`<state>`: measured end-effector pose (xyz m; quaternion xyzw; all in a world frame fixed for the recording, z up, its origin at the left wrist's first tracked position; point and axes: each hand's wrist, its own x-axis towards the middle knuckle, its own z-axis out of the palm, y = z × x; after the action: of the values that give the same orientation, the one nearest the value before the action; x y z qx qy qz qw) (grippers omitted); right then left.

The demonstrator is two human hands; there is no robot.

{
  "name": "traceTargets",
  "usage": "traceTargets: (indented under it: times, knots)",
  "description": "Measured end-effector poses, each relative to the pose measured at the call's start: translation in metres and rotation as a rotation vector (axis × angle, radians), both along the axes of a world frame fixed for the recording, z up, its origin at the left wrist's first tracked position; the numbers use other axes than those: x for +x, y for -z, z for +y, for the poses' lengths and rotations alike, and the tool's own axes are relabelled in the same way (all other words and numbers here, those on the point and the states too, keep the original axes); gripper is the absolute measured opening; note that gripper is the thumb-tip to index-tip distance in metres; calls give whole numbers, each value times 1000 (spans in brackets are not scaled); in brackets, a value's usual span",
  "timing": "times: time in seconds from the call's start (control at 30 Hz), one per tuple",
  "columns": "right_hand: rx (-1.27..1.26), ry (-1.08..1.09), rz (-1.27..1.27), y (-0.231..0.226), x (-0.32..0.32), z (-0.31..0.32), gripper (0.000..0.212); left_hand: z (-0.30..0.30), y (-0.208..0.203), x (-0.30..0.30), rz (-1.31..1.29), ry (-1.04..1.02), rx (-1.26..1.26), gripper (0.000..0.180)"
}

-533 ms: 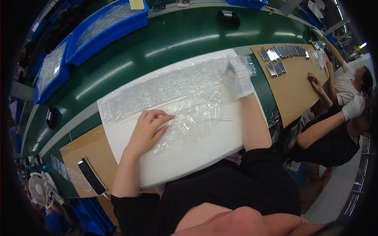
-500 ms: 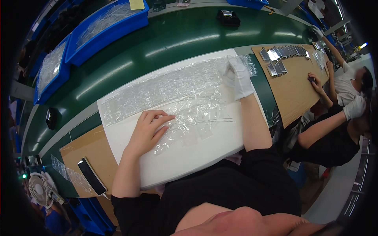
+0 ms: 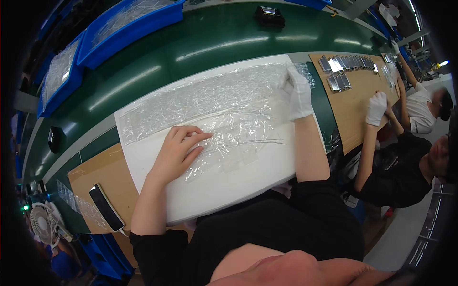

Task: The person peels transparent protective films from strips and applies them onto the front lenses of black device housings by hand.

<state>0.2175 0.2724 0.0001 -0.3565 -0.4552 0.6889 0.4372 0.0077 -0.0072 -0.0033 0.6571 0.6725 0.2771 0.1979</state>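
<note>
**Clear Film Under Two Hands, Handling Seemingly Midway**

Rumpled clear film (image 3: 234, 148) lies at the centre of the frame, below a long glossy strip (image 3: 195, 105) spread across a white board (image 3: 214, 195). The handling looks partway along: the strip is laid out flat, while the lower film is loose and creased. The bare left hand (image 3: 177, 150), left of centre, rests at the film's edge, fingers loosely bent, thumb apart, clenching nothing. The gloved right hand (image 3: 299, 93), right of centre, curls at the strip's end; whether its fingers grip it cannot be told. Farther out, a blue tray (image 3: 133, 42) of clear pieces fills the upper left, a phone (image 3: 107, 207) lies lower left, and metal parts (image 3: 339, 82) line cardboard (image 3: 350, 117) at upper right.
</note>
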Motion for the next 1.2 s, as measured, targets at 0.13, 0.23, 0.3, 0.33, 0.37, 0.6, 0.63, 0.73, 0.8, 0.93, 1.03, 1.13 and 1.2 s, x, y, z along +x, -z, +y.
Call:
traceTargets:
  times: [0.13, 0.23, 0.3, 0.33, 0.37, 0.6, 0.63, 0.73, 0.8, 0.93, 1.03, 1.13, 1.2]
  knots:
    - [33, -18, -51, -6, -5, -3, 45, 4, -1, 1, -14, 7, -13, 32]
    - [102, -28, -133, -1, -5, -4, 47, 5, -2, 1, -23, 7, -18, 32]
    - [231, -31, -259, 5, -5, -5, 46, 5, -3, 1, -24, 8, -8, 32]
    - [296, -33, -322, 8, -4, -6, 45, 4, -2, 1, -25, 8, -2, 33]
    - [293, -36, -325, 9, -4, -7, 45, 4, -2, 1, -29, 6, -5, 33]
    - [311, -55, -471, 11, -8, -17, 47, 4, 0, -1, 4, 1, 2, 34]
    - [318, -84, -514, 9, -10, -20, 47, 4, 0, -1, 10, 2, 7, 34]
    - [411, -106, -516, 20, -11, -11, 47, 4, 1, -2, 19, 5, 21, 34]
    - [564, -93, -447, 32, -4, 3, 47, 5, 1, 0, 15, 16, 22, 34]
    - [297, -92, -233, 10, 9, 5, 43, 0, 2, 0, 4, 9, 9, 34]
    - [-49, -75, -59, -1, 10, 3, 40, -1, 4, -2, -7, 15, -3, 34]
    - [53, -22, -160, 2, 7, 6, 40, 1, -1, 0, -4, 6, -13, 33]
    - [84, -3, -196, 8, 5, 9, 39, 2, -2, 0, -5, 6, -18, 33]
